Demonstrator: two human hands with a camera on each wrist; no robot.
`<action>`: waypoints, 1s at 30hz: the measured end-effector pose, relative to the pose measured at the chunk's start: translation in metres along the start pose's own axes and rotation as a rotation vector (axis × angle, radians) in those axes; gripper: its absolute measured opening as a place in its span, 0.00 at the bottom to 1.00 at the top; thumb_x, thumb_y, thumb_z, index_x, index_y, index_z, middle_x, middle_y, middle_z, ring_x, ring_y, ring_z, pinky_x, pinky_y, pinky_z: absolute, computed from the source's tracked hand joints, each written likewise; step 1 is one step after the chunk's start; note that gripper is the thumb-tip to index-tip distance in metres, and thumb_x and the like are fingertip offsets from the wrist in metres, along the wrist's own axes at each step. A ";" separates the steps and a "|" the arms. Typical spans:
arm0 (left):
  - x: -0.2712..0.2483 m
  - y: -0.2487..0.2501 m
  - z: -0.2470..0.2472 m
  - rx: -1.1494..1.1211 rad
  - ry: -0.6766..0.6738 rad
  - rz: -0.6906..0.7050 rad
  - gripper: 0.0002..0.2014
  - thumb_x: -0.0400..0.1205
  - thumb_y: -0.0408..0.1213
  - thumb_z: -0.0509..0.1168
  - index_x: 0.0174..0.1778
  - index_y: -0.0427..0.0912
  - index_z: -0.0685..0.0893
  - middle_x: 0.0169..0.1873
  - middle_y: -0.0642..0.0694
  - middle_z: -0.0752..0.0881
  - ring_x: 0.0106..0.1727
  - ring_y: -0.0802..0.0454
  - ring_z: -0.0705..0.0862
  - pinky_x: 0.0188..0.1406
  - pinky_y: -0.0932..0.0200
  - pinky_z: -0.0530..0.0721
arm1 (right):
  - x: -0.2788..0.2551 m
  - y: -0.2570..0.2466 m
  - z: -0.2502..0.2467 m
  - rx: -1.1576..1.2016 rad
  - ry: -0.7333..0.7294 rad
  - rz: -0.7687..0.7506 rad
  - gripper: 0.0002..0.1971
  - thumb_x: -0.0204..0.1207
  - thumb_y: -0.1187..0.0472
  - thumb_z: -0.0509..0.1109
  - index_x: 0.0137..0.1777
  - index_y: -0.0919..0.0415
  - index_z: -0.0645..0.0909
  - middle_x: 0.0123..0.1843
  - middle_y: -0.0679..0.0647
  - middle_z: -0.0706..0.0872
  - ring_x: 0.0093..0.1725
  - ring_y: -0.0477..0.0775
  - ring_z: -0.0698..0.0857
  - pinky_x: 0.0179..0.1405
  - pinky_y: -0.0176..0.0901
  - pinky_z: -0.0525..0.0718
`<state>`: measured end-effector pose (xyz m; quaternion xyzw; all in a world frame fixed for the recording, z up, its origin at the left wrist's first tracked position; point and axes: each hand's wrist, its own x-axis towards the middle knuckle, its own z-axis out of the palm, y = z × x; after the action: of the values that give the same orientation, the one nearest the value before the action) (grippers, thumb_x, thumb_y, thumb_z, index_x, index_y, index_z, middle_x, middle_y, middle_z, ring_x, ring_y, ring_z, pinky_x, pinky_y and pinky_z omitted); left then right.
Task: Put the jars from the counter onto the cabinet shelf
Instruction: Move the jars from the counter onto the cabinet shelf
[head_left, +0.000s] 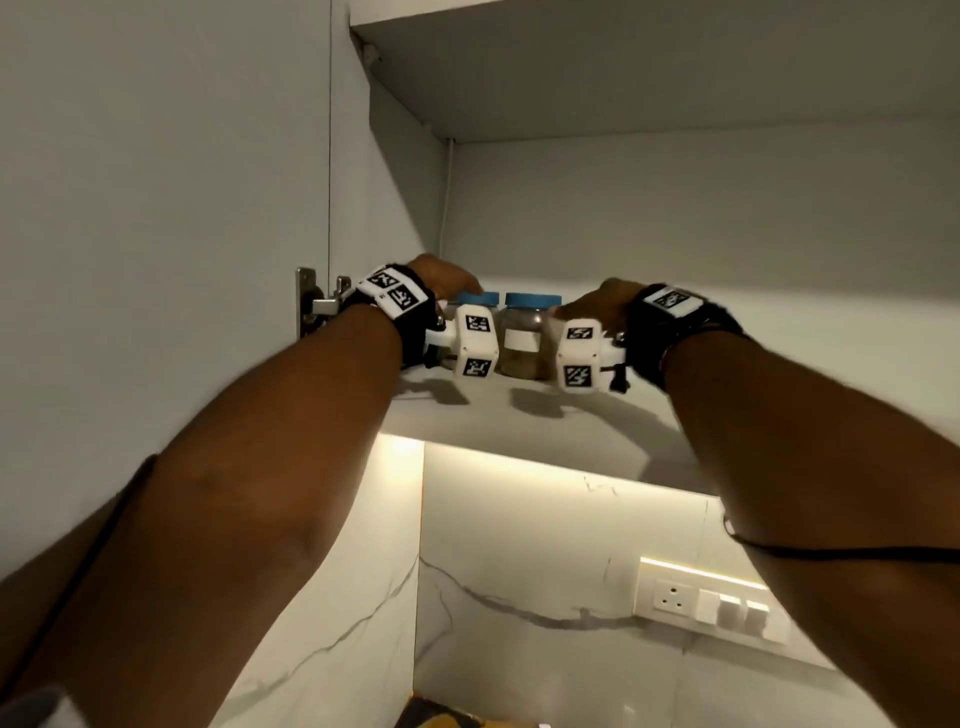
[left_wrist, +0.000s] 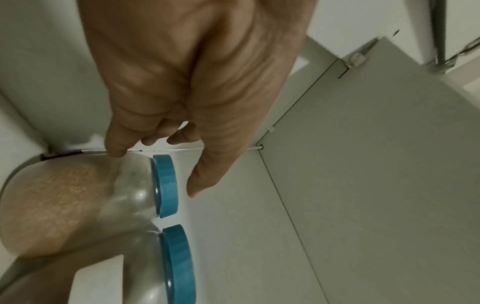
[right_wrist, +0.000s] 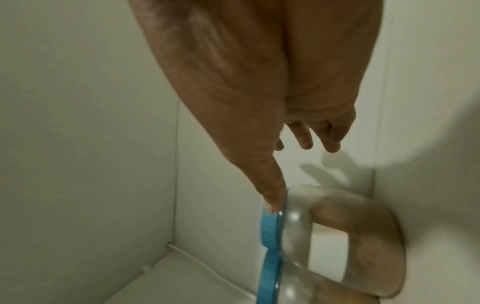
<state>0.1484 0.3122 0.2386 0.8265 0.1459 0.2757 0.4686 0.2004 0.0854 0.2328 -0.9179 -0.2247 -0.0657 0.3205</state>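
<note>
Two clear glass jars with blue lids stand side by side on the cabinet shelf (head_left: 545, 421). The left jar (head_left: 475, 299) is mostly hidden behind my left wrist camera. The right jar (head_left: 522, 343) carries a white label. My left hand (head_left: 452, 283) hovers over the left jar (left_wrist: 78, 195); one fingertip (left_wrist: 116, 153) touches its glass shoulder while the thumb stays off the lid (left_wrist: 166, 185). My right hand (head_left: 587, 309) is beside the right jar (right_wrist: 350, 236). Its thumb tip rests against the lid's rim (right_wrist: 270, 232), and the other fingers (right_wrist: 319, 142) are spread away from the jar.
The open cabinet door (head_left: 156, 208) and its metal hinge (head_left: 317, 306) are on the left. Another shelf board (head_left: 675, 67) is overhead. The shelf runs on bare to the right of the jars. Below, a marble backsplash carries a socket and switches (head_left: 717, 605).
</note>
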 end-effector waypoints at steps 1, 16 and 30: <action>-0.007 0.003 -0.002 -0.038 0.012 -0.005 0.28 0.76 0.38 0.76 0.70 0.29 0.80 0.53 0.36 0.84 0.50 0.44 0.83 0.54 0.48 0.86 | -0.015 -0.006 -0.008 0.090 0.015 -0.009 0.19 0.73 0.44 0.78 0.34 0.60 0.82 0.43 0.55 0.89 0.38 0.58 0.85 0.38 0.42 0.83; -0.210 0.005 0.010 -0.545 -0.057 0.143 0.11 0.80 0.28 0.72 0.56 0.26 0.86 0.53 0.31 0.89 0.51 0.42 0.90 0.57 0.52 0.91 | -0.219 0.035 -0.030 0.636 0.089 -0.520 0.13 0.81 0.60 0.72 0.64 0.61 0.86 0.59 0.55 0.91 0.60 0.50 0.90 0.65 0.41 0.87; -0.389 -0.157 0.071 -0.359 -0.131 0.030 0.13 0.84 0.28 0.67 0.63 0.28 0.84 0.47 0.33 0.89 0.49 0.46 0.90 0.56 0.55 0.89 | -0.357 0.205 0.143 0.906 -0.126 -0.234 0.08 0.79 0.67 0.74 0.55 0.63 0.90 0.52 0.55 0.95 0.52 0.54 0.93 0.55 0.42 0.88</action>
<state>-0.1197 0.1501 -0.0488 0.7480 0.0512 0.2501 0.6126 -0.0278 -0.1008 -0.0882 -0.6563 -0.3516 0.0590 0.6650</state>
